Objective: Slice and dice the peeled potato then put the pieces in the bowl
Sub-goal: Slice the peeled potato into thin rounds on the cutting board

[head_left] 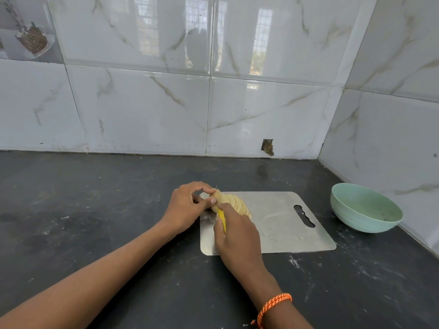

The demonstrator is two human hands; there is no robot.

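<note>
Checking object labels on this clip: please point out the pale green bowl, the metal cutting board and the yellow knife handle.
pale green bowl [351, 211]: head view, outer wall.
metal cutting board [280, 233]: head view, bare surface.
yellow knife handle [222, 218]: head view, the strip showing above the right hand.

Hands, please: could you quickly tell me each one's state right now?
Left hand: pinches the potato.
Right hand: grips the knife.

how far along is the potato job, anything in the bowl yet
Done: most of the potato lies in overlapping slices on the cutting board. In hand: the left hand pinches the uncut end while the right hand grips the yellow-handled knife at it. Left: dicing the slices and filling the green bowl, where no pieces show.
</note>
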